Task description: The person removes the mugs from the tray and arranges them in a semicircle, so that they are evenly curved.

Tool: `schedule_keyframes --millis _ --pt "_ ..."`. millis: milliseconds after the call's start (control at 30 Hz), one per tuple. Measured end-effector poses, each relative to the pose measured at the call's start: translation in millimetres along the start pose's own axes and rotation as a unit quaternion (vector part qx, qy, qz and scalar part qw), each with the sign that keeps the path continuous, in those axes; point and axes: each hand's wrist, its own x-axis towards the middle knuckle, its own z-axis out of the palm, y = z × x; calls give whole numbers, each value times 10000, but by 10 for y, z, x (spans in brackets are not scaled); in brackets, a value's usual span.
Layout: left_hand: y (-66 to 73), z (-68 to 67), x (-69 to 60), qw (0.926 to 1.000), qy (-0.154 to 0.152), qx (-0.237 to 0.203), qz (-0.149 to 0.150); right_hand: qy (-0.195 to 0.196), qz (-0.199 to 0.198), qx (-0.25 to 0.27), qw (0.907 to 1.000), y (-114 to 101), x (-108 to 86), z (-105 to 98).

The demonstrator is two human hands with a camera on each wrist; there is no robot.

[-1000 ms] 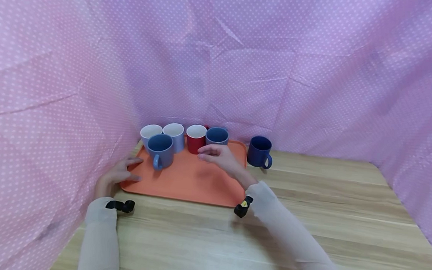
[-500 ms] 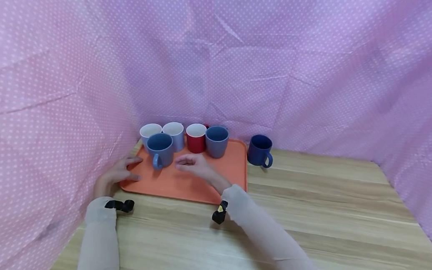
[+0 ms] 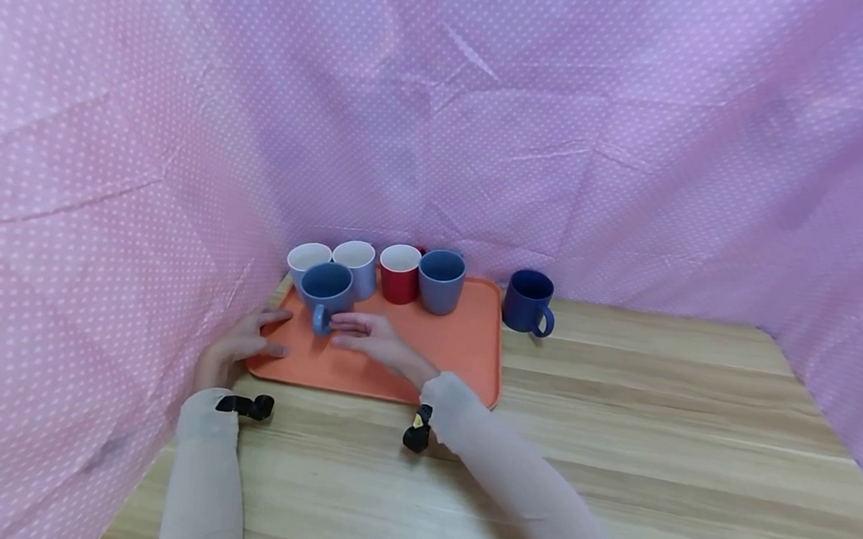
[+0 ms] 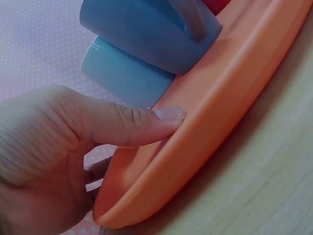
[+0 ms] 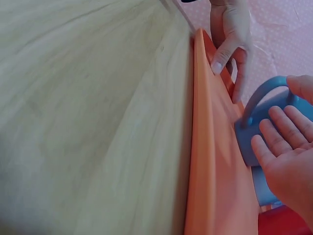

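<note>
Several mugs stand upright on an orange tray (image 3: pixel 425 361). My right hand (image 3: pixel 370 338), its fingers extended, is at the right of the front grey-blue mug (image 3: pixel 327 294), close to its handle (image 3: pixel 320 320). In the right wrist view the thumb overlaps the mug handle (image 5: pixel 264 94), and the fingers (image 5: pixel 279 129) are straight beside the mug; whether they touch it I cannot tell. My left hand (image 3: pixel 248 342) rests at the tray's left edge with fingers spread. In the left wrist view its thumb (image 4: pixel 146 125) lies over the tray rim, and its other fingers are partly hidden.
Two pale mugs (image 3: pixel 363 281) stand behind the front grey-blue mug. To their right are a red mug (image 3: pixel 398 286) and a second grey-blue mug (image 3: pixel 441 293). Off the tray, a dark blue mug (image 3: pixel 526 314) is on the wooden table (image 3: pixel 617 416). Pink dotted cloth (image 3: pixel 530 143) hangs around.
My right hand has moved left and nearer, from in front of the second grey-blue mug to beside the front one. The left hand stays at the tray edge.
</note>
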Motion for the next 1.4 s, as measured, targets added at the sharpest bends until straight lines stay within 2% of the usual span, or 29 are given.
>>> schedule_keyframes --millis 200,400,533,667,800,1033,1200,1400 --pt "0 0 2 9997 18 189 179 31 89 353 9993 1 78 86" --pt "-5 4 6 9997 -12 112 207 -39 255 427 9988 -28 111 169" --pt "5 15 8 9999 -53 -96 64 -62 243 354 9991 -51 108 194" --pt "23 8 -6 9992 -103 -309 -232 46 158 176 9997 -45 102 171" --pt "23 3 -15 9986 -127 -356 -368 247 160 61 9995 -27 70 105" --pt "-9 7 -14 9998 -47 -175 -129 569 254 -181 9979 10 6 -94" --pt "2 18 -22 9995 -92 -240 -181 517 257 -315 9978 27 -50 -294" --pt "21 7 -27 9984 -96 -341 -446 369 327 -630 9968 -3 -130 -491"
